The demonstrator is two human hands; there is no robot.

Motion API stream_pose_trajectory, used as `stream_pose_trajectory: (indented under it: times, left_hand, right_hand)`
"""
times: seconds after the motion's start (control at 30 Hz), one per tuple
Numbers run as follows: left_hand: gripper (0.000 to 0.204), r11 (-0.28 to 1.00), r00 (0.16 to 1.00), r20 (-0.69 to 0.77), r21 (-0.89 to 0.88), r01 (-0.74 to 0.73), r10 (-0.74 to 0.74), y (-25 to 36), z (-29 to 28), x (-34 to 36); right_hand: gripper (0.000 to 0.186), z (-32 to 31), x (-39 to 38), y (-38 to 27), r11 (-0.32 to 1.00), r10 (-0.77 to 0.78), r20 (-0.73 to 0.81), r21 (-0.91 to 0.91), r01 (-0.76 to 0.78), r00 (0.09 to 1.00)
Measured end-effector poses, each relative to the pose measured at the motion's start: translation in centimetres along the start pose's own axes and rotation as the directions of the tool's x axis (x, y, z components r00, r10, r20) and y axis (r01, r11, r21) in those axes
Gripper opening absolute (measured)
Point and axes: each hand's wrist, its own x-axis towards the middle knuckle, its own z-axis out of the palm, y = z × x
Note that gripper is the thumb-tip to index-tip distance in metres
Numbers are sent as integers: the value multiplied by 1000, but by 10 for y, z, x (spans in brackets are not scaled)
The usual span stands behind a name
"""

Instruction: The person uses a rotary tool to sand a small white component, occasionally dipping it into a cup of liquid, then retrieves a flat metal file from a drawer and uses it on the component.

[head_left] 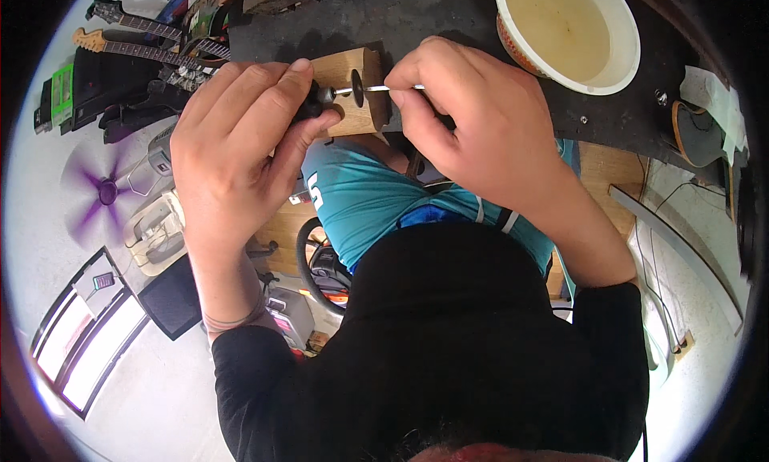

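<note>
My left hand (pixel 240 146) is wrapped round a black rotary tool (pixel 314 103), which has a short shaft and a dark, thin round disc (pixel 357 88) on its end, seen nearly edge-on. My right hand (pixel 469 126) pinches a thin silvery metal rod (pixel 376 87) lying level, its left tip at the disc; whether they touch I cannot tell. Both are over a light wooden block (pixel 344 122) at the edge of the dark workbench (pixel 384 22). My fingers hide much of the tool and the rod's right part.
A white tub of yellowish liquid (pixel 569 30) stands at the back right. Electric guitars (pixel 136 50) and black gear lie at upper left, above a purple fan (pixel 104 190). My legs in teal shorts (pixel 360 190) are under the bench's edge, near a grey case (pixel 292 314).
</note>
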Motion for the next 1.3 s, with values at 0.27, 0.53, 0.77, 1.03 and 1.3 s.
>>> stream_pose_trajectory:
  times: [0.27, 0.53, 0.77, 1.03, 1.3]
  left_hand:
    - [54, 1000, 1000, -7, -2, -14, 14, -2, 2, 0]
    - [54, 1000, 1000, -7, -11, -26, 26, -3, 2, 0]
    - [52, 1000, 1000, 8, -3, -23, 23, -2, 0, 0]
    - [52, 1000, 1000, -4, -3, -27, 27, -1, 1, 2]
    - [53, 1000, 1000, -6, -4, -24, 24, -1, 1, 0]
  right_hand:
    - [17, 5, -1, 5, 999, -42, -17, -14, 42, 999]
    - [18, 4, -1, 4, 1000, -24, -9, -7, 24, 1000]
    - [17, 1, -2, 4, 1000, -12, 5, 6, 12, 1000]
    - [17, 3, 0, 5, 1000, -29, -18, -3, 29, 999]
    - [17, 1, -1, 5, 1000, -13, 2, 7, 13, 1000]
